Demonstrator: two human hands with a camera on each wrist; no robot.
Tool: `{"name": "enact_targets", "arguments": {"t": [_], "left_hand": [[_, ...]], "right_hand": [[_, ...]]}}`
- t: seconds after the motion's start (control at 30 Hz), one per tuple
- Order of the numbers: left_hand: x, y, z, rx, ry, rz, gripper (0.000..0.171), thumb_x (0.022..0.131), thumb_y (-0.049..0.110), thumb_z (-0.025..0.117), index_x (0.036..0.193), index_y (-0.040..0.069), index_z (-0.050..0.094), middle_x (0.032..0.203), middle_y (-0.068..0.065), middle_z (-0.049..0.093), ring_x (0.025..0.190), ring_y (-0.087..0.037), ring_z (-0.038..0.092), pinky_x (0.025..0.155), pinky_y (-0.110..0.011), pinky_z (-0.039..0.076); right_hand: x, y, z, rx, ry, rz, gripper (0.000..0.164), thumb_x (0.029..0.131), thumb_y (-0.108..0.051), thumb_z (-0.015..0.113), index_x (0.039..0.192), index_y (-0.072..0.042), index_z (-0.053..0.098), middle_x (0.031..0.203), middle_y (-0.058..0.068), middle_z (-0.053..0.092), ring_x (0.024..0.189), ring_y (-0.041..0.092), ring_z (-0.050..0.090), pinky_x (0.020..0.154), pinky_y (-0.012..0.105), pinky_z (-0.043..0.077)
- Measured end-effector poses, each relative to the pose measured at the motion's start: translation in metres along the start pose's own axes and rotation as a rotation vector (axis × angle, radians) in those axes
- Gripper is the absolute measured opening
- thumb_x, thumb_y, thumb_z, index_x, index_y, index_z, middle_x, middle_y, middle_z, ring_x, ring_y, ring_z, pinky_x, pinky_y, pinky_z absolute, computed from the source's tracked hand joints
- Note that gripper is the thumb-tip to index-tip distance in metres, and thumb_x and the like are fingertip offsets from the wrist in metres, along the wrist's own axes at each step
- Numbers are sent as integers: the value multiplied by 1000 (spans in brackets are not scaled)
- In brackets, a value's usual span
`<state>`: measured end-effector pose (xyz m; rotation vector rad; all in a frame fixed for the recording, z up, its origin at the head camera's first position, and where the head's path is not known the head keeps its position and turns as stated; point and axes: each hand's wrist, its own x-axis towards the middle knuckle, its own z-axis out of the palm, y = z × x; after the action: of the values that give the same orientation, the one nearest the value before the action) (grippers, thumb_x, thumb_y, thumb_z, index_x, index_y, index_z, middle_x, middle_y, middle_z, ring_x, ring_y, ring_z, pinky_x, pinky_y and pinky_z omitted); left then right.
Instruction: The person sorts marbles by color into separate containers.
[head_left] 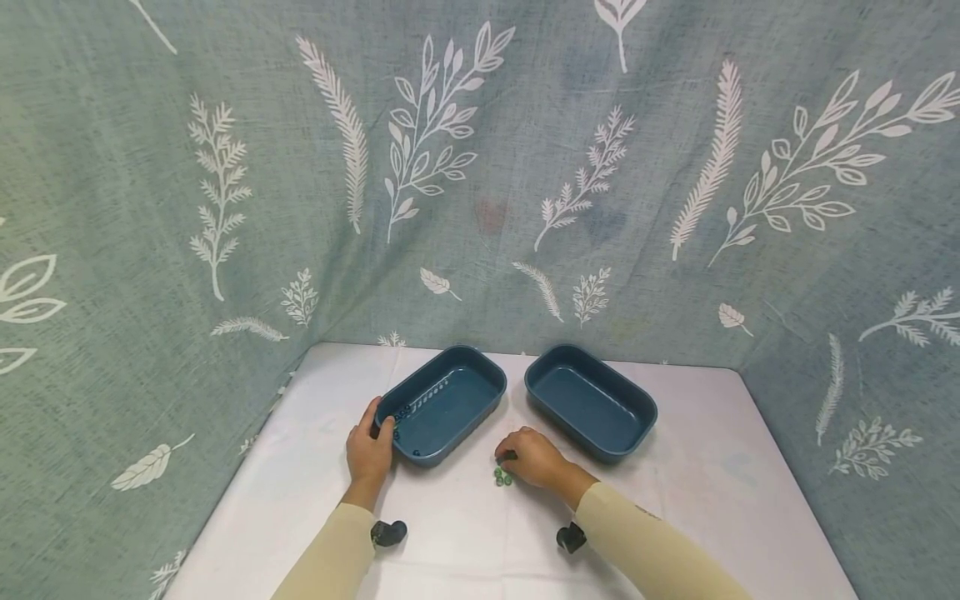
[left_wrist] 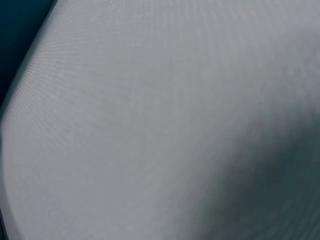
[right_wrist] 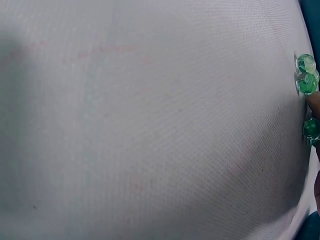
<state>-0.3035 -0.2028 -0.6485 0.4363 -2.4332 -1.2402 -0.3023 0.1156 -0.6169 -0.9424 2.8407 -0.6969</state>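
At the left tray's near-left end, my left hand (head_left: 369,452) grips the rim, thumb inside and fingers along the outer wall. This blue tray (head_left: 450,421) holds several small dark marbles (head_left: 403,412) close to the thumb, with a row of pale glints along its far side. My right hand (head_left: 536,458) is low over the white cloth between the trays, fingers bent down. In the right wrist view a dark green glass marble (right_wrist: 311,128) shows between its fingertips. Lighter green marbles (right_wrist: 306,82) lie on the cloth beside them. The left wrist view misses the left hand.
A second blue tray (head_left: 592,400) stands at the right, beyond my right hand. White cloth (head_left: 450,533) covers the table. Grey-green leaf-patterned fabric (head_left: 480,208) hangs behind and at both sides. Each wrist carries a small black camera (head_left: 388,533).
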Motion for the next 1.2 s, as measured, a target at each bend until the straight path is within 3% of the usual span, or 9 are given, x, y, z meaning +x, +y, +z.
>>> {"name": "enact_targets", "arguments": {"t": [0.37,0.57,0.77,1.2], "left_hand": [[-1,2,0,6,1,0,51,99,34,51,148,24,43,148,-3,45,138,-28,37,117,-45,12],[0,1,0,9,0,11,50,98,32,52,147,23,44,147,-3,46,137,-27,39,117,-46,13],[1,2,0,15,-4,18,50,99,32,51,148,23,43,147,-3,46,137,-26,38,118,-45,12],[0,1,0,0,-2,5,51,98,32,52,147,22,44,148,-4,45,137,-27,38,117,-45,12]], "right_hand": [[-2,-5,-2,74,49,-2,22,85,-10,73,107,-12,73,97,-7,68,93,11,60,86,33,50],[-1,-5,-3,116,73,-16,18,87,-8,71,105,-10,73,97,-4,68,92,11,60,85,34,50],[4,-7,-17,212,53,29,17,89,-7,69,105,-8,72,96,-4,67,88,11,59,80,32,51],[15,-8,-47,183,21,59,20,92,-13,67,111,-9,72,100,-9,67,93,10,59,80,31,51]]}}
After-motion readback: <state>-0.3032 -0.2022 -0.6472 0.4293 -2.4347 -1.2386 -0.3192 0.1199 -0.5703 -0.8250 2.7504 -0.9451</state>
